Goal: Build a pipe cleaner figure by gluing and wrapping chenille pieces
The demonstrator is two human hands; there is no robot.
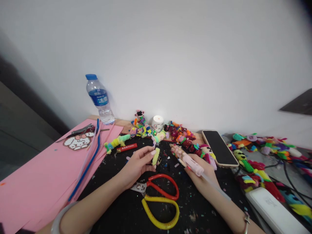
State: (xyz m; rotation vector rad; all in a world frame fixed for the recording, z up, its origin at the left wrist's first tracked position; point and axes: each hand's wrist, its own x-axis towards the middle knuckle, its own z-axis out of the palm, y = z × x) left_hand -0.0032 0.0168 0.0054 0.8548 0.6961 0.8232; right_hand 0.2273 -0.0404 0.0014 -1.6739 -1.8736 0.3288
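Head view: water bottle (pixel 99 99), little water.

Single head-worn view, looking forward and down from above the near edge of the tabletop (pixel 126 211), close range, facing a white wall (pixel 170 48)

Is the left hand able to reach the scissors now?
Probably yes. The scissors lie just beside the left hand, nothing covers them; but its fingers hold a small yellow piece.
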